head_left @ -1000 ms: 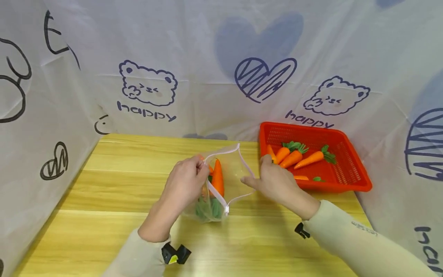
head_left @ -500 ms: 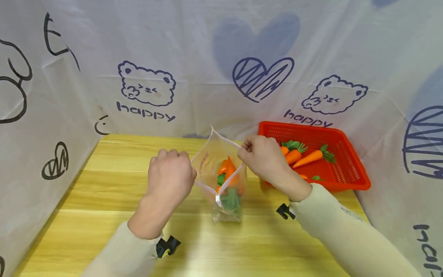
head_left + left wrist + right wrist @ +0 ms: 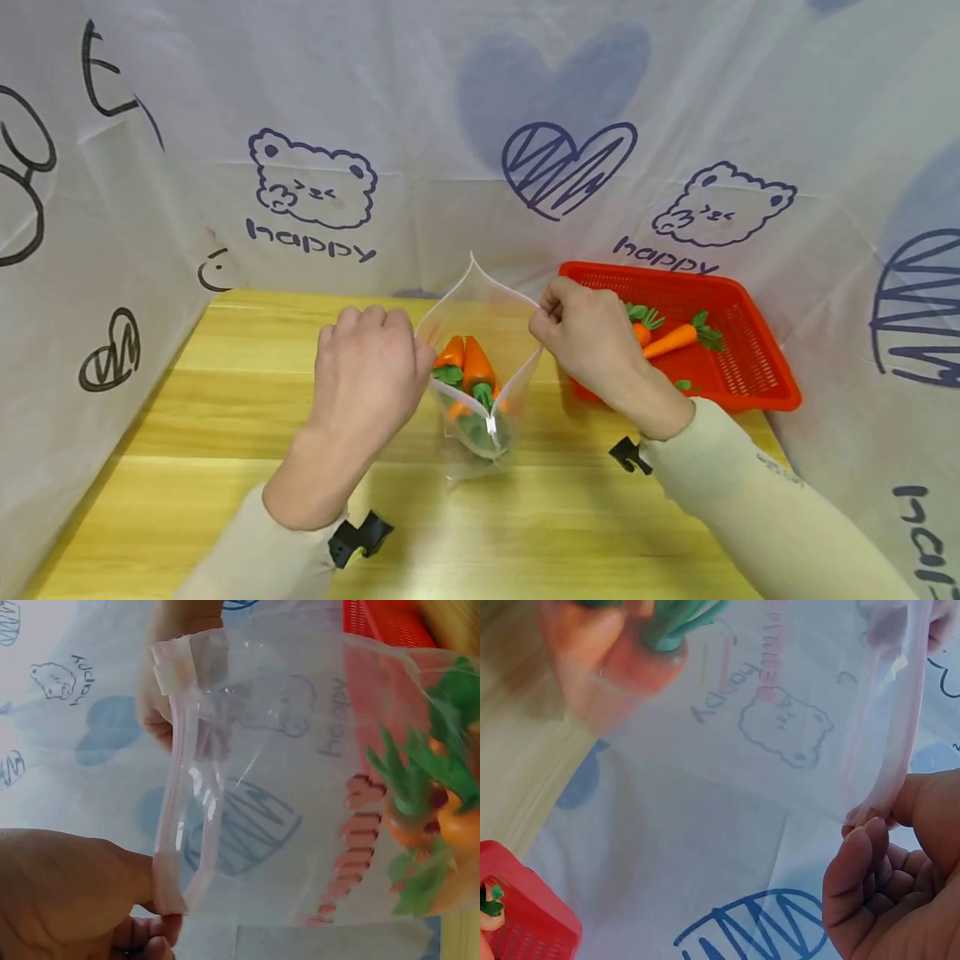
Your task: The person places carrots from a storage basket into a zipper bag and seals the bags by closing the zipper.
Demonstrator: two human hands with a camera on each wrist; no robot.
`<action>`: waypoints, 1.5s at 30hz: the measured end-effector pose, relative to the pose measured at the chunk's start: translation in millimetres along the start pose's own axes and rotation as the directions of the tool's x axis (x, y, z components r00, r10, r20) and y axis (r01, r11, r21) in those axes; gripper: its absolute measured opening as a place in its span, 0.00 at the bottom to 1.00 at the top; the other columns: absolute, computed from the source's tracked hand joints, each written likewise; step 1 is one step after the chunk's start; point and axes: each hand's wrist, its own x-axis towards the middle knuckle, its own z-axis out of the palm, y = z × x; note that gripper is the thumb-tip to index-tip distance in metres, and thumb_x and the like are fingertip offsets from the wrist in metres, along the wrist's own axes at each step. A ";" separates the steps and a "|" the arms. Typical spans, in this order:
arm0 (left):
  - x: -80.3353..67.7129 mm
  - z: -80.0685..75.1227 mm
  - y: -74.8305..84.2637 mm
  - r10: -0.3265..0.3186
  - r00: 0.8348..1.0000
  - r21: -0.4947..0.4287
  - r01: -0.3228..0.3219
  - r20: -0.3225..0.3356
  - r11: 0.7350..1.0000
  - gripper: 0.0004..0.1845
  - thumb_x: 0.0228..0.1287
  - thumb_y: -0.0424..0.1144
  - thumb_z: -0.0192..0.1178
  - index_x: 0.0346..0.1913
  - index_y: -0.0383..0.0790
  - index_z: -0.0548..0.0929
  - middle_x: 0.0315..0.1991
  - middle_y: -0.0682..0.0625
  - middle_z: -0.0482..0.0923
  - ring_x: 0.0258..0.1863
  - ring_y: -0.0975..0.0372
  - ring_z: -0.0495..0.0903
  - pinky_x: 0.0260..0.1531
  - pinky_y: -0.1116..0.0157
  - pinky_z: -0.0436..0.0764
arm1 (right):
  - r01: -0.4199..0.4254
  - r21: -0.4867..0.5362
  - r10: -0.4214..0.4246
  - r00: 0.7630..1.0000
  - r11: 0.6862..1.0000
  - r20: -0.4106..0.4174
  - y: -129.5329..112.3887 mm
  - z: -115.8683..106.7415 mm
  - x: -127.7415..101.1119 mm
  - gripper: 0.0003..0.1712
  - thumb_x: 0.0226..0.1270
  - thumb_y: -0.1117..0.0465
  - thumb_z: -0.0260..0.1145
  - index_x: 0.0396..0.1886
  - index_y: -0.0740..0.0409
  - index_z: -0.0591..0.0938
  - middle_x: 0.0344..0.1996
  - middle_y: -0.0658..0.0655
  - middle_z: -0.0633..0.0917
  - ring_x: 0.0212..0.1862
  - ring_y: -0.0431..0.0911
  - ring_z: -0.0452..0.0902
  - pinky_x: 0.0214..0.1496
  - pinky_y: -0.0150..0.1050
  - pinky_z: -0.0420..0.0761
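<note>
Holding the zip bag of carrots mid-frame, left hand and right hand fingers pinching its rim; probably sealing next.

The mouth of the clear zip bag gapes wide between the left hand and the right hand, which pinch its two rims, so the way in from above lies open. Inside, carrots fill the lower part. To the right, the red basket stands near, just behind the right hand, with printed cloth walls closing the back and sides. The wooden table lies bare left of the left hand.
</note>
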 end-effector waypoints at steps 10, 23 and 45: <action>-3.1 28.9 -6.1 0.010 0.996 0.010 -0.011 0.086 1.000 0.16 0.58 0.29 0.57 0.17 0.40 0.65 0.18 0.46 0.65 0.23 0.48 0.67 0.23 0.58 0.61 | 0.027 -0.071 -0.016 0.988 0.997 0.152 9.5 29.2 -1.1 0.07 0.63 0.61 0.63 0.25 0.52 0.77 0.17 0.50 0.73 0.21 0.50 0.73 0.26 0.41 0.70; -7.5 36.6 -9.9 0.043 0.999 -0.016 -0.042 0.030 0.999 0.15 0.57 0.30 0.59 0.19 0.40 0.65 0.19 0.47 0.65 0.24 0.49 0.68 0.26 0.58 0.62 | 0.049 -0.107 -0.043 0.998 0.993 0.056 13.7 32.6 -8.1 0.07 0.62 0.61 0.63 0.25 0.52 0.76 0.17 0.50 0.75 0.21 0.50 0.73 0.26 0.44 0.72; -7.5 30.0 -9.4 -0.067 0.983 -0.110 0.086 0.169 0.990 0.11 0.59 0.33 0.58 0.20 0.41 0.71 0.22 0.47 0.69 0.28 0.48 0.70 0.29 0.57 0.64 | -0.078 -0.184 0.146 0.907 0.980 0.395 172.1 -7.0 7.4 0.07 0.73 0.60 0.66 0.41 0.60 0.85 0.28 0.54 0.84 0.28 0.48 0.75 0.33 0.44 0.77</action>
